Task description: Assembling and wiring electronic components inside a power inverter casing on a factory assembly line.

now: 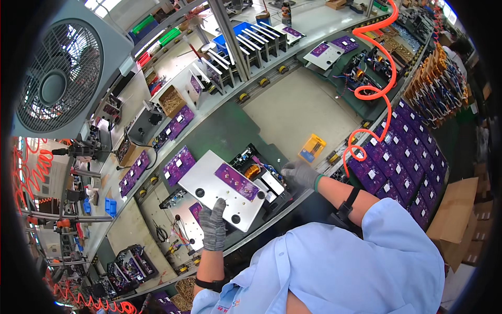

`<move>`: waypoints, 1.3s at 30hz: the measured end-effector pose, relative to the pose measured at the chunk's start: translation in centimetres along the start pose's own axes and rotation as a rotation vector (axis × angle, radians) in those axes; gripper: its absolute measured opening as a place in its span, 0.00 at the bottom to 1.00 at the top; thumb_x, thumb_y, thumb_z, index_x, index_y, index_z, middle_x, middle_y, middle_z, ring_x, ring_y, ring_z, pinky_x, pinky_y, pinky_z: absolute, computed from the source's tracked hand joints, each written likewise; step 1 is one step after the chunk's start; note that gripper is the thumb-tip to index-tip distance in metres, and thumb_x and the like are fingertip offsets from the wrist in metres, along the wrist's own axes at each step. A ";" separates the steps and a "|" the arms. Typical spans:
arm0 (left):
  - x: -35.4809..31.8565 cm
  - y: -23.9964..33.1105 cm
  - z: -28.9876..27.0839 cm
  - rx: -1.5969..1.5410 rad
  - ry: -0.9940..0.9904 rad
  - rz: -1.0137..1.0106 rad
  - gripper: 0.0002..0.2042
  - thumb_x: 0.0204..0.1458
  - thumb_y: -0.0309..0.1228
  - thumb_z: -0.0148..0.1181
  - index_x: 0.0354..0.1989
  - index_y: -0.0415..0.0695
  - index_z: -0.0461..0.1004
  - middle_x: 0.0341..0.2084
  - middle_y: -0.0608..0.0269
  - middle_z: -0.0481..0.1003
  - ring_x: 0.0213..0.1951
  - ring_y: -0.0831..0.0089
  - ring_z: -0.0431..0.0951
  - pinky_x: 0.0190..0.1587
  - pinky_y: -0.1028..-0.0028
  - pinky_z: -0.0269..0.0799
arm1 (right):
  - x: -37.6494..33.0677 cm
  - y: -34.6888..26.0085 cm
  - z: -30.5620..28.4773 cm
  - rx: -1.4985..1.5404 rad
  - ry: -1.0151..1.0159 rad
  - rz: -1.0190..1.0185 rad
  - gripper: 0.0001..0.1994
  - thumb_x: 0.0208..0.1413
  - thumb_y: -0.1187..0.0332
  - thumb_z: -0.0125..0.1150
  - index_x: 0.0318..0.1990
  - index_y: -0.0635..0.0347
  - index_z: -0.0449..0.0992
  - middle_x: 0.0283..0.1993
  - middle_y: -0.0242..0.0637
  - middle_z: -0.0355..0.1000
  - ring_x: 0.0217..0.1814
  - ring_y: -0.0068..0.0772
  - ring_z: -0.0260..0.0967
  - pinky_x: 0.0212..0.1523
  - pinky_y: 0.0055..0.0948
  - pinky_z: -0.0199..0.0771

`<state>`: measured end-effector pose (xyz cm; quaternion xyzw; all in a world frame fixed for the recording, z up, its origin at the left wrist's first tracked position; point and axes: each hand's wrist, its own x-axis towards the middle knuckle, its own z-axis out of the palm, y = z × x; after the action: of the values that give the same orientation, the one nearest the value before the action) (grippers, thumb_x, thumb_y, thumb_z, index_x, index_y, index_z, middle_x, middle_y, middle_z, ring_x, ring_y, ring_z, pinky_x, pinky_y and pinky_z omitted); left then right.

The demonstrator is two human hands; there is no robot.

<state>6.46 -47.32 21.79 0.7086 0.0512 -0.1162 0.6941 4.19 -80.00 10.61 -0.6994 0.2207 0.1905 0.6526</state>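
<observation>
A grey metal plate [222,191] bearing a purple circuit board [236,181] lies tilted atop a black unit [266,183].

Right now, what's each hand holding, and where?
Left hand grips the grey metal plate at its near edge. Right hand rests on the black assembly; a grip cannot be told.

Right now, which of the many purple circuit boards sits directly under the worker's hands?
The purple board lying on the grey metal plate, just ahead of the left hand. The other purple boards lie on the side benches or stacked at the right, away from both hands.

Circuit board [236,181] lies on metal plate [209,183], fan [57,78] far left.
</observation>
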 end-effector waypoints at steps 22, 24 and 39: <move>2.0 -2.3 6.3 -0.404 -0.180 -0.107 0.33 0.52 0.37 0.71 0.63 0.38 0.64 0.54 0.55 0.73 0.56 0.61 0.76 0.60 0.59 0.74 | -3.4 -0.1 -0.3 0.516 -0.343 -0.226 0.18 0.62 0.56 0.64 0.50 0.61 0.76 0.41 0.30 0.76 0.45 0.22 0.72 0.52 0.27 0.72; 2.2 -2.7 6.5 -0.438 -0.203 -0.097 0.32 0.53 0.37 0.71 0.63 0.38 0.64 0.54 0.56 0.74 0.54 0.62 0.77 0.58 0.61 0.76 | -3.4 -0.1 -0.4 0.641 -0.429 -0.232 0.21 0.58 0.59 0.69 0.54 0.61 0.76 0.46 0.33 0.77 0.51 0.26 0.72 0.59 0.32 0.69; 2.4 -2.5 6.9 -0.256 -0.223 -0.082 0.30 0.52 0.38 0.72 0.59 0.36 0.68 0.51 0.56 0.75 0.53 0.64 0.77 0.59 0.63 0.71 | -2.8 0.3 0.0 1.005 -0.370 -0.065 0.21 0.48 0.72 0.75 0.51 0.55 0.76 0.47 0.37 0.79 0.51 0.36 0.77 0.53 0.43 0.78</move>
<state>7.56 -54.28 18.71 0.5943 0.0170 -0.2149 0.7748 1.69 -79.88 11.99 -0.2619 0.1442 0.1613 0.9405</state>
